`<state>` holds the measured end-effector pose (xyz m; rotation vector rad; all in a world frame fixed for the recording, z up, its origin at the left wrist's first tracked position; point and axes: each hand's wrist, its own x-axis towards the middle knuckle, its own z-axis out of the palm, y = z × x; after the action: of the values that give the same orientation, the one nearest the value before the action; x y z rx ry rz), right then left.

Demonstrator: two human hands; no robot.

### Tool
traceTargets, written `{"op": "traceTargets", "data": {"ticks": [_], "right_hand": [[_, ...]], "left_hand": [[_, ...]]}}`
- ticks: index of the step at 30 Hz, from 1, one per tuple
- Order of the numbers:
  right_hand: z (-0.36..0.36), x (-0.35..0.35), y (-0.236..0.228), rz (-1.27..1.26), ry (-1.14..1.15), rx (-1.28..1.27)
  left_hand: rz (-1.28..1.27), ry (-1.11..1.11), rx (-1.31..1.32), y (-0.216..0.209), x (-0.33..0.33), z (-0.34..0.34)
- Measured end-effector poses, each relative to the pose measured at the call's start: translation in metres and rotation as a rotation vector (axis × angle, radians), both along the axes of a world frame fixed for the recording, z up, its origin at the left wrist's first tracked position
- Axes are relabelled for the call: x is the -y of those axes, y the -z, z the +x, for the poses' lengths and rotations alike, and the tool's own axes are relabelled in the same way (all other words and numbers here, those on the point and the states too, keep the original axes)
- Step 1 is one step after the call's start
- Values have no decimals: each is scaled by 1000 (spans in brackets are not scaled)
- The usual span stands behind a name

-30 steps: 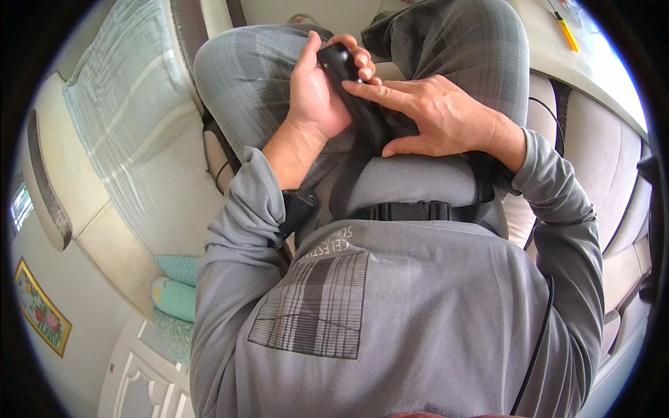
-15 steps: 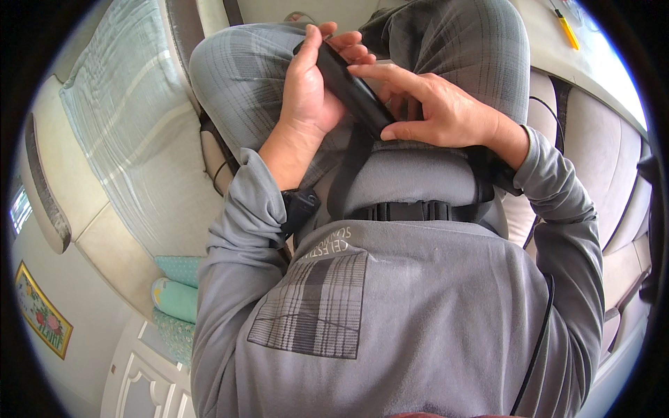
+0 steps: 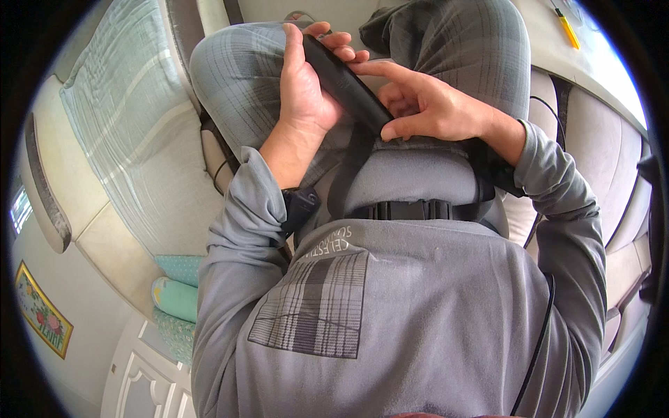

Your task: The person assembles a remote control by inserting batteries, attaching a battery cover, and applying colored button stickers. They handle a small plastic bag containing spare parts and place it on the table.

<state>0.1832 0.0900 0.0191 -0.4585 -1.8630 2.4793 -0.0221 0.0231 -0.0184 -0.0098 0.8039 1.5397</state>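
A long black bar-shaped object (image 3: pixel 346 82) with rounded edges slants over my lap; its exact kind does not show. My left hand (image 3: pixel 309 90) cradles it from the left, thumb along the upper end and fingertips curling round the far side. At its lower right end, the thumb of my right hand (image 3: pixel 432 104) presses the near corner. The right index finger stretches along the object's right edge, close to my left fingertips, while the other right fingers curl in beneath. The underside of the object is hidden.
My legs in checked trousers (image 3: pixel 467 56) are folded under the hands. A black strap with a buckle (image 3: pixel 418 210) crosses my waist. At the upper right, a yellow-handled tool (image 3: pixel 568 31) lies on a pale table (image 3: pixel 606 66). A sofa with a light cover (image 3: pixel 139 132) is on the left.
The black object has turned slightly, so its broad face shows more. The left thumb and the object's upper end have shifted a little to the left. The right hand keeps its hold at the lower end.
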Motion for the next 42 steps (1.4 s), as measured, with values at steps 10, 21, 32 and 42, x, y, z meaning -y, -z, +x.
{"op": "traceTargets", "data": {"ticks": [10, 21, 32, 42], "right_hand": [[-1, 6, 7, 36, -25, 40], [-1, 6, 3, 51, 28, 73], [-4, 1, 15, 32, 56, 131], [-3, -3, 9, 64, 110, 149]], "left_hand": [[-84, -98, -164, -7, -1, 7], [31, -3, -210, -15, 3, 7], [196, 138, -341, -20, 4, 12], [109, 69, -293, -22, -2, 10]]}}
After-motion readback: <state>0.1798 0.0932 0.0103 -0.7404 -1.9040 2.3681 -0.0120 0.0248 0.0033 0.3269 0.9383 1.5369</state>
